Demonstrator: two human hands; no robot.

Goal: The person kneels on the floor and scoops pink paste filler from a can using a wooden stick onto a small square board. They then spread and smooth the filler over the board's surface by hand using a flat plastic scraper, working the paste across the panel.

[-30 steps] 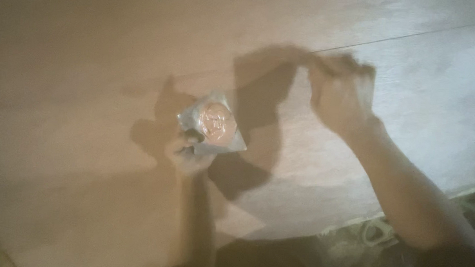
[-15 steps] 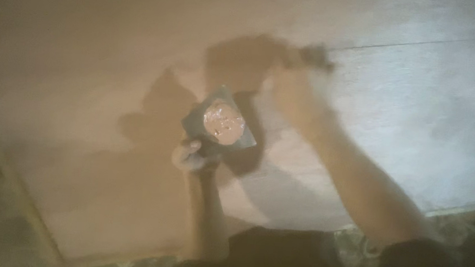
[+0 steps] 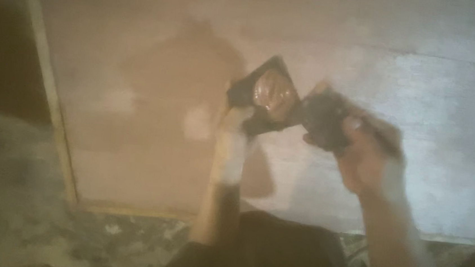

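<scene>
Left hand [image 3: 236,132] raised, fingers closed on the lower corner of a small dark square tray [image 3: 267,96] holding a glossy brownish lump of paste; tray tilted corner-up, like a diamond, in front of the board. Right hand [image 3: 360,154] just beside it, clenched around a dark, blurred tool [image 3: 324,119] whose end sits at the tray's right edge; contact too smeared to tell. Behind both, a large flat wooden board [image 3: 139,86], tan on the left and paler grey-white on the right, with a light strip along its left edge and mottled floor [image 3: 16,212] below.
</scene>
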